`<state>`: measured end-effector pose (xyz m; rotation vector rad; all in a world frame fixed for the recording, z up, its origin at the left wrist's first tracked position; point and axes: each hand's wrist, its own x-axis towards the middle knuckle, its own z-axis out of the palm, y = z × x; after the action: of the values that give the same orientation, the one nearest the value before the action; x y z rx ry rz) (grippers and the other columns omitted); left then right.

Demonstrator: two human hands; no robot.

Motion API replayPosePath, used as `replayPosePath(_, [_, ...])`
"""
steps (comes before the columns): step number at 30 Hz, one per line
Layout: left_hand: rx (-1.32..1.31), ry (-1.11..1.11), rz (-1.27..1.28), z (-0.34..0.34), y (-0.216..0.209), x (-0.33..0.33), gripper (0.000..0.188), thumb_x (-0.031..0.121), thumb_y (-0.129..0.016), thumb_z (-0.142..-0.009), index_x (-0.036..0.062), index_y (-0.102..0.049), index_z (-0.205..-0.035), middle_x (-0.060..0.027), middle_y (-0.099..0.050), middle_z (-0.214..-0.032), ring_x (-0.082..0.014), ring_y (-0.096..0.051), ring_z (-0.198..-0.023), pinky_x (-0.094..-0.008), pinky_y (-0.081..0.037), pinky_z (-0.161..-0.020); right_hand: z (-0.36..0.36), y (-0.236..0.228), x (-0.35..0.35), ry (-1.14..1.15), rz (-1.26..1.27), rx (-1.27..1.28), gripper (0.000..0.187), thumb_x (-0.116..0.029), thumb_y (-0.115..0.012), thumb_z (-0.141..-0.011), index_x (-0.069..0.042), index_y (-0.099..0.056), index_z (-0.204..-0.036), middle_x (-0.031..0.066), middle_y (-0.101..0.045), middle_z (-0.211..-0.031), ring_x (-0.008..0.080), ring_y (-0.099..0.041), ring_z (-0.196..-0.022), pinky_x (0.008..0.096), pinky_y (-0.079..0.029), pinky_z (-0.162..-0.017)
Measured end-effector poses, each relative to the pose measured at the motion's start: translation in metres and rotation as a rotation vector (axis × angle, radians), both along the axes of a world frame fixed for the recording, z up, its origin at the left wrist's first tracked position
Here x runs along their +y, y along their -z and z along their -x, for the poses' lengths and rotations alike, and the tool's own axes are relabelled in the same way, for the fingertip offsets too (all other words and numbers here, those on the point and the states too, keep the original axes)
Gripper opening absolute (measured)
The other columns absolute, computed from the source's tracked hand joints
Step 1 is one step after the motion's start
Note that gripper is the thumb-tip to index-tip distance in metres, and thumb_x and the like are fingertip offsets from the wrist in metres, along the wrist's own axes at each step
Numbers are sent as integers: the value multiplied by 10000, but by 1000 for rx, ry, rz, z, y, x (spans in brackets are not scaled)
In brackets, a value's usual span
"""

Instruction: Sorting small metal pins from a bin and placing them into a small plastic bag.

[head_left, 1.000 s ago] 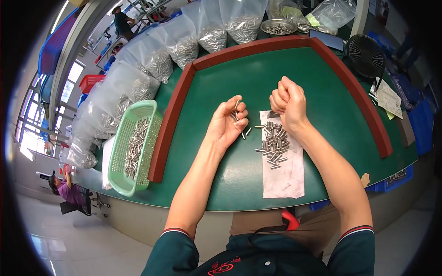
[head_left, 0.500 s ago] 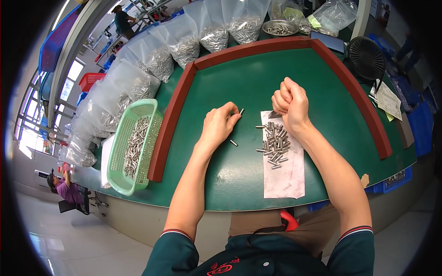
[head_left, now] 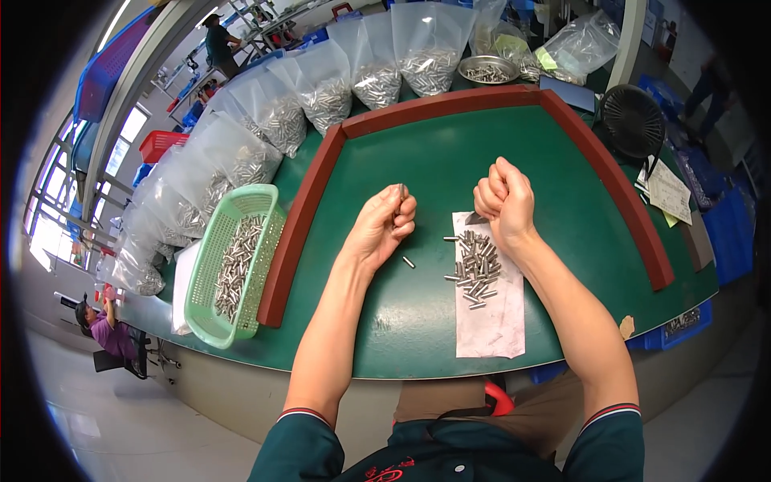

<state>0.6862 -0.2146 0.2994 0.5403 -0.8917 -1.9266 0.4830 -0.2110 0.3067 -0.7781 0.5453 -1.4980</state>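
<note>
My left hand (head_left: 384, 225) is closed and turned up over the green table, a small metal pin (head_left: 402, 189) pinched between thumb and fingers with its end showing. To the right, my right hand (head_left: 506, 201) makes a fist around a dark, flat, pointed piece (head_left: 475, 218), most of it hidden by the fingers. Just below that fist lies a pile of metal pins (head_left: 480, 265) on a stained whitish strip of cloth or paper (head_left: 490, 333). One loose pin (head_left: 409, 262) rests on the tabletop between the pile and my left forearm.
A light green basket (head_left: 197, 301) of pins stands left, outside the red-brown raised border (head_left: 434, 100). Clear bags (head_left: 377, 76) of pins line the far left edge. A metal bowl (head_left: 488, 70) and black fan (head_left: 633, 120) sit at the back. Two people are in the left background.
My left hand has rolled from palm down to palm up, tilting the pin so its end shows. My right hand keeps its fist. The view has shifted slightly.
</note>
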Motion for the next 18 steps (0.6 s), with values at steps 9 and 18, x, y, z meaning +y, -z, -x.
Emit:
replayPosePath(9, [65, -1, -116, -2, 17, -6, 143, 140, -599, -838, 34, -535, -910, -29, -507, -760, -48, -360, -555, -163, -301, -459, 0, -2, -1, 11, -24, 4, 426, -244, -343, -910, -135, -237, -512, -15, -216, -387, 88, -164, -356, 254, -152, -344])
replayPosePath(18, [-2, 8, -99, -1, 19, -8, 206, 183, -588, -848, -1, -539, -928, -23, -503, -739, -45, -377, -551, -166, -303, -457, 3, 1, -4, 9, -38, -15, 425, -248, -347, -909, -135, -239, -514, -15, -215, -388, 87, -165, -357, 255, -152, -343])
